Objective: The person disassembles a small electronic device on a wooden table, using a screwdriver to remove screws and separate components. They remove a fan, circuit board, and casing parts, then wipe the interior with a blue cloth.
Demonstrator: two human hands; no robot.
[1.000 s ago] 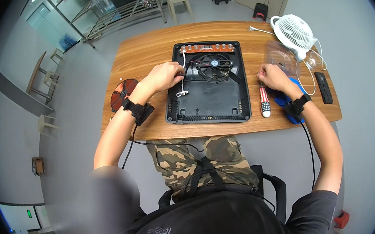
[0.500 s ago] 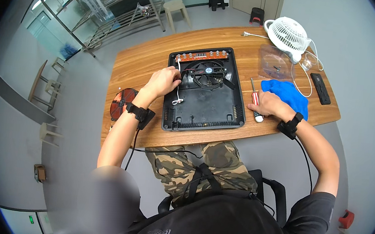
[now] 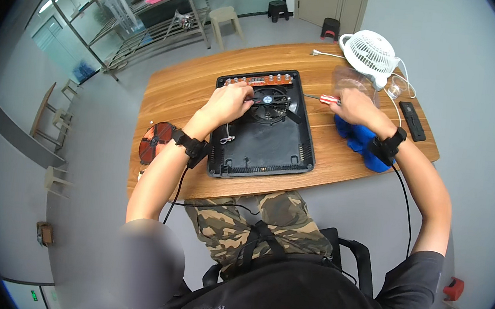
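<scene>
The black opened appliance is steadied beside its fan by the left hand; the red-handled screwdriver, gripped in the right hand, is best kept square to the screw.

I am seeing even, bright indoor light with only soft shadows lying under my left hand and right hand. The fisheye is bending the desk edges, darkening the corners; a blurred patch is sitting below my left forearm.
</scene>
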